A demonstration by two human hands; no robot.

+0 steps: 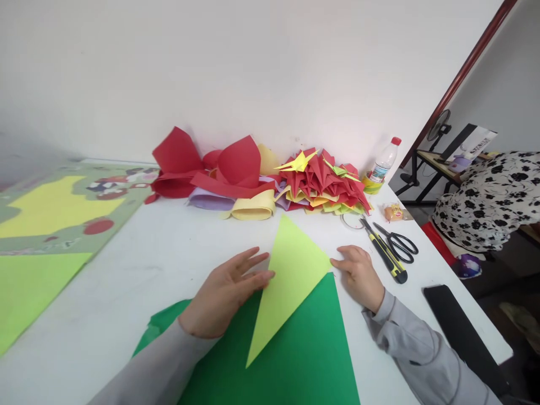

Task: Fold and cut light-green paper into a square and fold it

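While cutter (385, 254) flanks scissors (391, 237), ppr (291, 270) overlaps grn sht (295, 354).

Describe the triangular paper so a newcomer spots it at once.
On the white table, find the dark green sheet at the near side. Partly over it, between left hand and right hand, lies a light yellow-green paper triangle. The similarly coloured paper at far left lies away from both hands; only this piece overlaps the dark green.

Green paper (304, 354) on white table (160, 253)
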